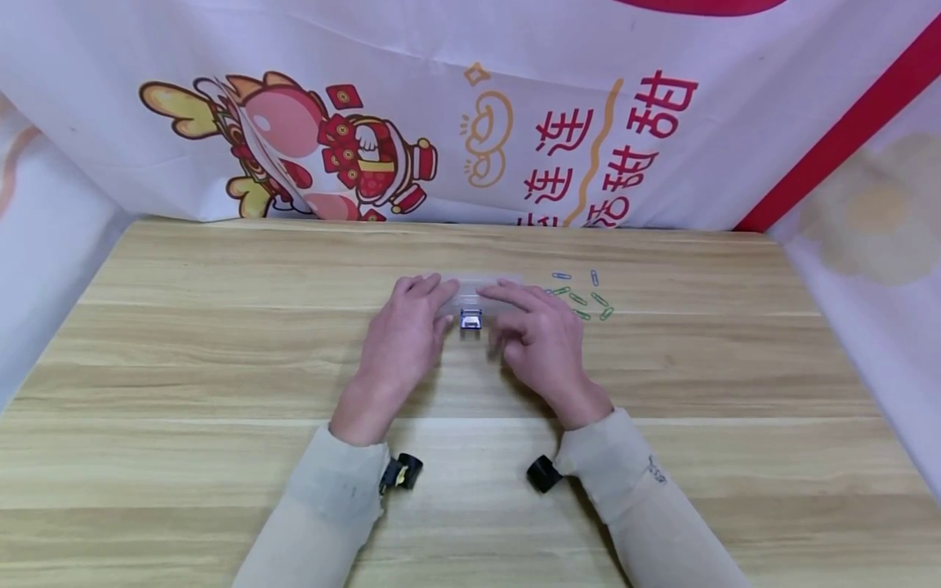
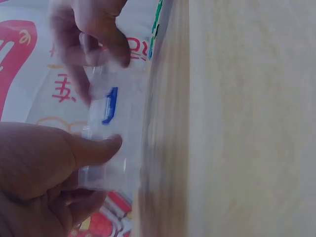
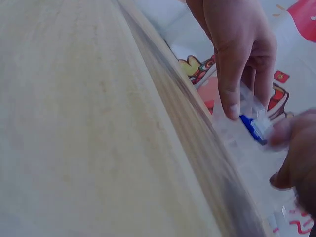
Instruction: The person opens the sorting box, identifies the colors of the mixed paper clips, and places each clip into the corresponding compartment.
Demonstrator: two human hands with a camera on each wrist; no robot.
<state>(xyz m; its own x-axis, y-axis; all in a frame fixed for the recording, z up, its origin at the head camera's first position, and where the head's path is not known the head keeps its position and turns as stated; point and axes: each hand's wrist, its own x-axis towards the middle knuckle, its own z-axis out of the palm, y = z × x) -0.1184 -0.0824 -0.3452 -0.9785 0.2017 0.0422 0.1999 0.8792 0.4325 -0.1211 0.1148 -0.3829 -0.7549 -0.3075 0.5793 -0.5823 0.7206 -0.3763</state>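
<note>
A clear plastic box [image 1: 468,294] with a blue latch [image 1: 471,318] on its front lies towards the back of the wooden table. My left hand [image 1: 403,335] grips the box's left end, thumb against the front wall and fingers over the top. At the other end, my right hand [image 1: 546,336] reaches over the box with its index finger stretched along the lid. Its thumb and lower fingers are blurred. In the right wrist view, a blurred right fingertip is close to the blue latch [image 3: 253,129]; contact is unclear. The box's contents cannot be made out.
Several blue and green paper clips [image 1: 578,299] lie loose on the table [image 1: 220,343], just right of the box and partly behind my right hand. A white printed cloth [image 1: 470,49] hangs along the table's back edge.
</note>
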